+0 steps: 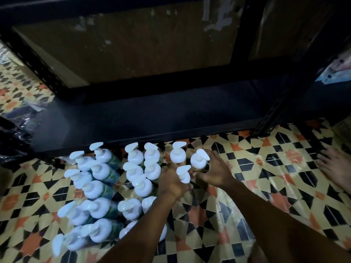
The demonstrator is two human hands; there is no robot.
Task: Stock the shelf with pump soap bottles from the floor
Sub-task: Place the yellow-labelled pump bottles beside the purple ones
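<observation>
Several white pump soap bottles (102, 173) stand in rows on the patterned floor in front of the dark bottom shelf (144, 118). My left hand (173, 182) grips one bottle (183, 174) at the right end of the group. My right hand (215, 171) curls round the bottle (199, 160) beside it. One more bottle (177, 153) stands just behind them, near the shelf's front edge. The bottom shelf holds no bottles in view.
A black slotted shelf upright (273, 111) stands at the right, another (32, 59) at the left. A black plastic bag (17, 137) lies at the left. A bare foot (336, 168) rests on the tiled floor (266, 177) at the right edge.
</observation>
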